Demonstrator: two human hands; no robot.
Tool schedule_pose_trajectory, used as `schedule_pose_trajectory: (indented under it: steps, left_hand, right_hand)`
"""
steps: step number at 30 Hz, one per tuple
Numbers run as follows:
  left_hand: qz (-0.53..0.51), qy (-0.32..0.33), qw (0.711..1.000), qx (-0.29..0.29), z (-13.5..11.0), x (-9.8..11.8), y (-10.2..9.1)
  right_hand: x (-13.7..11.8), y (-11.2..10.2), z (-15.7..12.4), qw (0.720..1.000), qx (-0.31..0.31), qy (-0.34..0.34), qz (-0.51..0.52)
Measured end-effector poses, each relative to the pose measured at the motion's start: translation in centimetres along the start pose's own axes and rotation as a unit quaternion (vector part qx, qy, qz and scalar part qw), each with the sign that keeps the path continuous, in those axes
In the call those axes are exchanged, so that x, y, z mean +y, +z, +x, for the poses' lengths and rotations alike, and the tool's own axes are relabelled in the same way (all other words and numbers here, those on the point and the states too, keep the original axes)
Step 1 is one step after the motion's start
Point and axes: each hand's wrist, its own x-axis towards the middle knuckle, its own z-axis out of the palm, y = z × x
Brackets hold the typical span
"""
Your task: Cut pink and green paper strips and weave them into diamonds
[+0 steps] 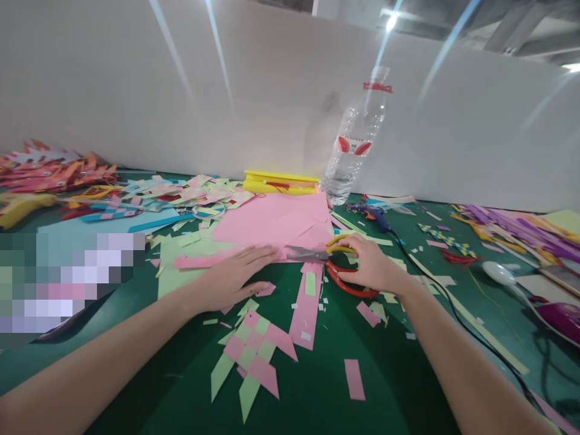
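Note:
My right hand [369, 266] grips a pair of scissors [307, 254] with one yellow and one red handle loop. The blades point left and lie at the near edge of a pink paper sheet [276, 217]. Flat on the sheet's near strip rests my left hand [240, 275], fingers stretched toward the blade tips. A pink strip [194, 262] sticks out to the left from under that hand. Below the scissors lies another pink strip [306, 317] with small scraps on it. Nearer to me is a woven pink and green paper piece [254, 347] with pointed ends.
A clear plastic bottle [353, 148] stands by the white partition. Beside it lie a yellow roll [278, 182] and a blue glue gun [374, 216], whose cord runs down the right side. Paper cuttings [194, 196] pile up at the back left. Purple strips [512, 229] lie right.

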Motion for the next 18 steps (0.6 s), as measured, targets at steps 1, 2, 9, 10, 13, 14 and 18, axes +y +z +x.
schedule_pose_trajectory:
  steps: [1, 2, 9, 10, 13, 14, 18]
  left_hand:
    - [0.000, 0.000, 1.000, -0.001, 0.0, -0.1, 0.0]
    - [0.000, 0.002, 1.000, -0.001, 0.0, -0.2, 0.1]
    - [0.001, -0.007, 1.000, -0.008, 0.1, -0.3, 0.2]
    - [-0.002, -0.012, 1.000, -0.013, 0.1, -0.2, 0.1]
    - [-0.010, -0.021, 0.999, -0.023, 0.1, 0.0, 0.0]
    - [-0.011, -0.023, 0.999, -0.025, 0.2, 0.1, -0.1]
    - [-0.016, -0.024, 0.999, -0.030, 0.2, 0.2, -0.2]
  right_hand:
    - [0.0, -0.1, 0.0, 1.000, -0.002, -0.001, 0.005]
    - [0.1, -0.1, -0.1, 1.000, -0.002, -0.002, 0.010]
    - [0.8, -0.6, -0.3, 0.999, -0.020, -0.015, 0.025]
    - [0.8, -0.8, -0.3, 0.999, -0.021, -0.016, 0.029]
    - [0.6, -1.2, -0.5, 0.999, -0.024, -0.018, 0.040]
    - [0.6, -1.2, -0.5, 0.999, -0.027, -0.018, 0.041]
    - [0.4, -1.0, -0.5, 0.998, -0.045, -0.022, 0.039]
